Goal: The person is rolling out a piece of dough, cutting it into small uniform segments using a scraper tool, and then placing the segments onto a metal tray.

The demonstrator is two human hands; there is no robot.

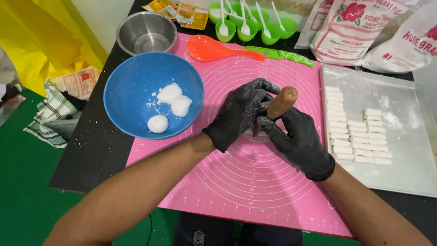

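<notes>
Both my hands wear black gloves and meet over the pink silicone mat (255, 182). My right hand (298, 139) grips a tool by its brown wooden handle (282, 101), which sticks up and to the right. My left hand (241, 114) closes around the tool's lower end, pressing it onto a bit of white dough (256, 135) that is mostly hidden under the fingers. To the left a blue bowl (132, 86) holds three white dough balls (169, 107).
A tray (405, 164) on the right carries rows of small white dough pieces (353, 136). Behind the mat lie an orange spoon (214, 49), a green tool (284, 55), a steel bowl (146, 33), green cups with white spoons (248, 23), sachets and flour bags (350, 29). A checked cloth (52, 116) lies left.
</notes>
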